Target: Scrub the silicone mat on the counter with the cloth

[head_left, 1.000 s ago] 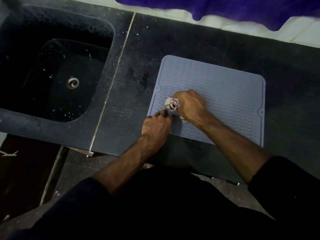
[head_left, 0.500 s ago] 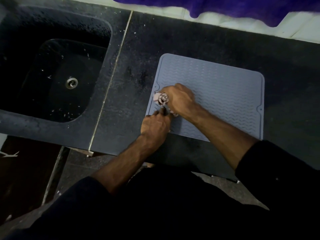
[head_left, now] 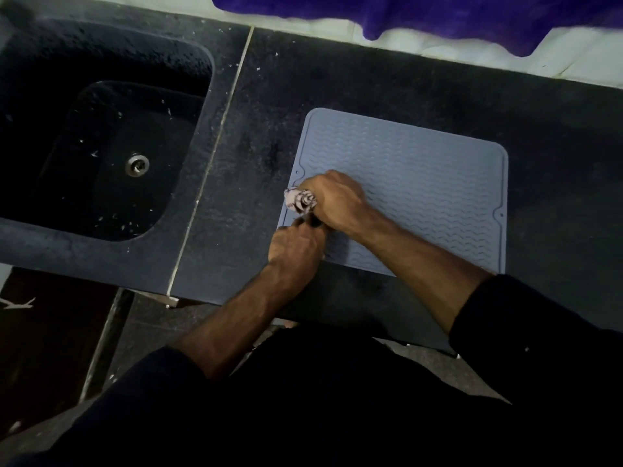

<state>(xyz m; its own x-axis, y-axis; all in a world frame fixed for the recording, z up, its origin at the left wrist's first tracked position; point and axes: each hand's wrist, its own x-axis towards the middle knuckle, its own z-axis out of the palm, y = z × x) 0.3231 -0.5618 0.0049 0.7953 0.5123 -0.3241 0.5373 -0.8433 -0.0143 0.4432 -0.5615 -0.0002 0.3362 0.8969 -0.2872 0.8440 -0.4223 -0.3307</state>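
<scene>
- Dark, near-black long sleeves are worn, pushed up so that 2 forearms are left bare.
- The torso is covered by the same dark clothing.
- Both hands are bare.

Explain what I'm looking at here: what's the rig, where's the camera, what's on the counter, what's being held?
There is no robot: a person works with two bare hands, filmed by one wide-angle camera worn on the head, looking forward and down. So the arms enter from the bottom of the picture.

On the dark counter lies a grey-blue silicone mat with a wavy ribbed surface. To its left is a dark sink with a metal drain. A purple fabric hangs at the top edge.

The right hand grips a bunched, patterned cloth and presses it on the mat's left edge. The left hand sits with curled fingers at the mat's near left corner, seemingly steadying it; exactly what it pinches is hidden.
</scene>
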